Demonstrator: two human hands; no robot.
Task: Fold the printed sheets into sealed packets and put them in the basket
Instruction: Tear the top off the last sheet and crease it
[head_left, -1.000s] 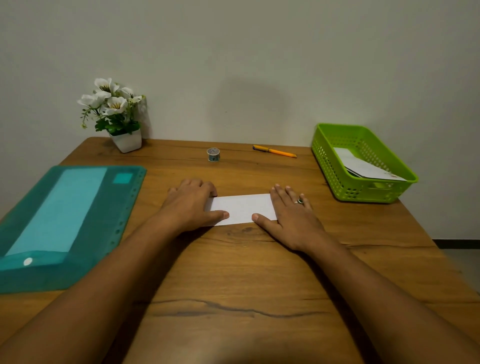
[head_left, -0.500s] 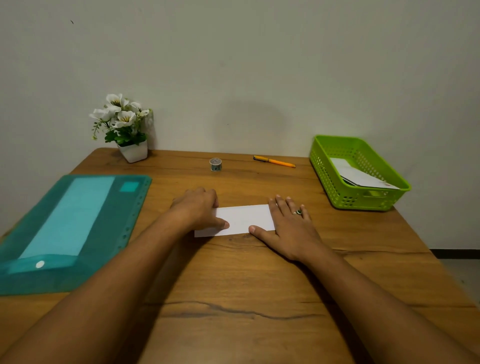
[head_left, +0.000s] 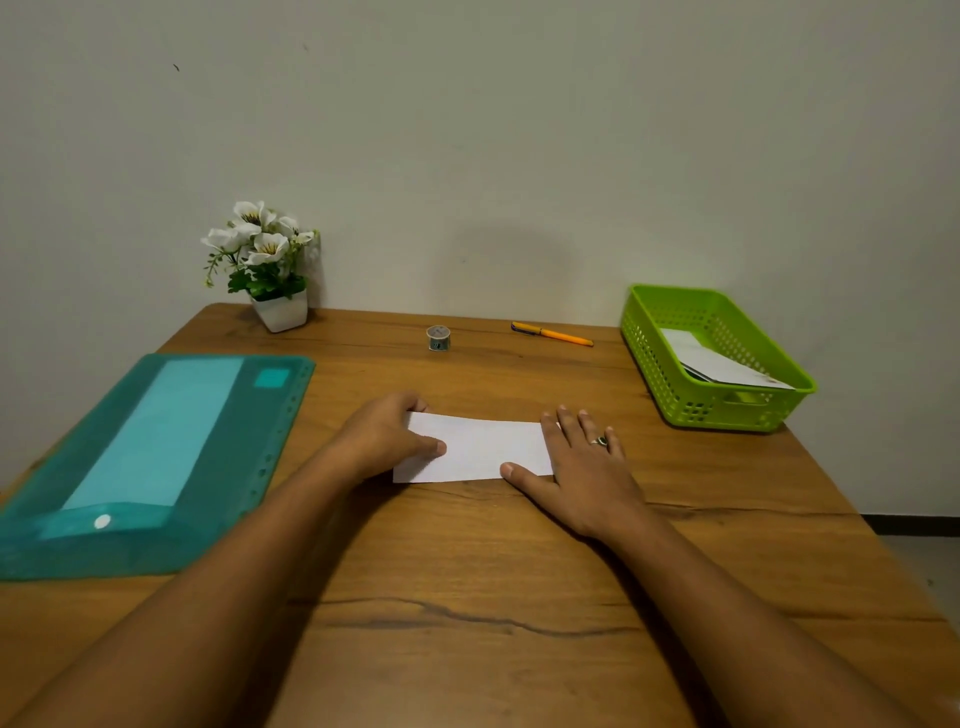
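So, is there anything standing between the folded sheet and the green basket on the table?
Nothing visible. Only bare table lies between the folded sheet and the basket. The pen and the tape roll lie farther back, near the wall, off that path.

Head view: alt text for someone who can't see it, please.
A left hand pinches the left end of a folded white sheet on a table while the right hand presses flat on its right end. A green basket with white papers sits at right, a teal folder at left; flowers, tape and a pen behind.
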